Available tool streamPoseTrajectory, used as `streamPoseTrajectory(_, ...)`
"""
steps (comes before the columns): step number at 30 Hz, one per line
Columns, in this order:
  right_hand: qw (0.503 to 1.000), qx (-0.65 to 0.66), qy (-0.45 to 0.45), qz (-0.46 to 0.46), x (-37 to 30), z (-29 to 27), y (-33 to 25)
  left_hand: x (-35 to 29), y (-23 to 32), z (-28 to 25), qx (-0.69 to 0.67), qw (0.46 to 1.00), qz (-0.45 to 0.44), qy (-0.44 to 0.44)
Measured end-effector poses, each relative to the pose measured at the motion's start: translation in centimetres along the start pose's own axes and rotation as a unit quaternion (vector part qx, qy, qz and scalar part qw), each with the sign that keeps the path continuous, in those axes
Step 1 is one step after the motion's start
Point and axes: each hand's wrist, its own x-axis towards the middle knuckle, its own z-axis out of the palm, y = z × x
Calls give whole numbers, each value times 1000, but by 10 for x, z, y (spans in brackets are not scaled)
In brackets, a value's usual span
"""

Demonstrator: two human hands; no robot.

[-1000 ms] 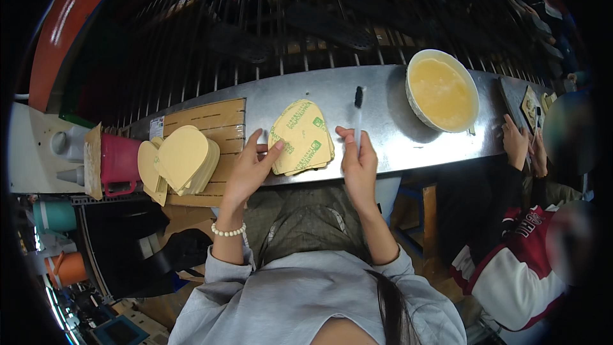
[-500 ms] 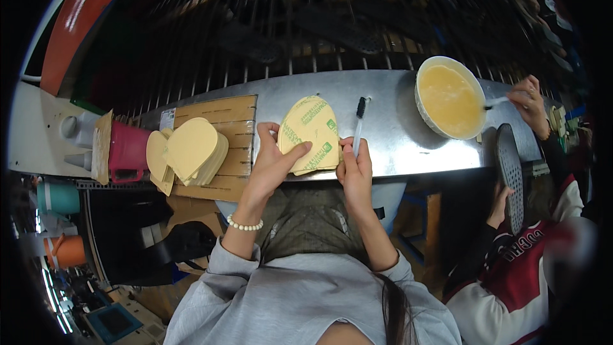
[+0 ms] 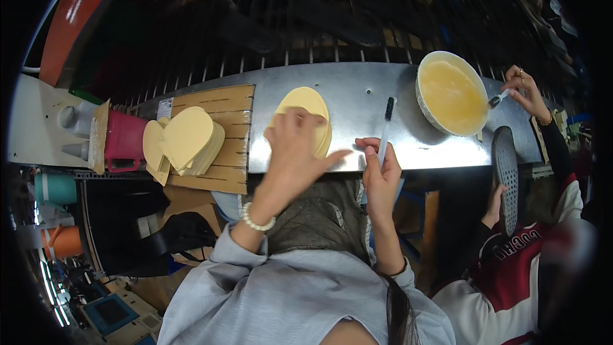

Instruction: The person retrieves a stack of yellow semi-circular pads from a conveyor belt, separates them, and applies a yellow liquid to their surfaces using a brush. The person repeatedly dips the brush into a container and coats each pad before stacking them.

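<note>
My left hand (image 3: 295,147), a beaded bracelet at its wrist, is over a small pile of yellow rounded insole-like pieces (image 3: 305,98) on the metal table. Its thumb is stretched out to the right and its fingers are spread and slightly blurred; whether they touch the pile I cannot tell. The top piece shows a plain side. In my right hand (image 3: 381,176) is a thin brush (image 3: 387,124), held upright with its black bristles pointing away from me. To the left, a taller stack of similar yellow pieces (image 3: 191,140) lies on cardboard (image 3: 233,105).
A white bowl (image 3: 424,110) of yellowish liquid stands at the right. Beyond it, a co-worker's hand (image 3: 525,92) holds a brush, and their other hand a grey perforated sole (image 3: 505,179). A pink container (image 3: 124,137) is far left; dark soles lie on the bars behind.
The green-printed piece no longer shows; a plain yellow one tops the pile. My left hand has let go and spread over it. My right hand moved right with the brush.
</note>
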Motion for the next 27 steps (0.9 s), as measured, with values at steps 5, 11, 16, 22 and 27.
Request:
streamPoseTrajectory(5,999,-1,27,-28,2,24,22,30,-62,-11,-290,948,-128,24)
streamPoseTrajectory(11,993,6,34,-114,3,69,38,23,-73,31,-507,848,-145,-55)
streamPoseTrajectory(16,989,19,47,-141,21,77,39,2,-61,41,-592,786,-181,-13)
streamPoseTrajectory(22,991,7,46,-122,23,74,39,7,-62,51,-681,712,-172,12)
streamPoseTrajectory(27,990,82,75,-83,36,65,32,-2,-76,45,-579,801,-144,55)
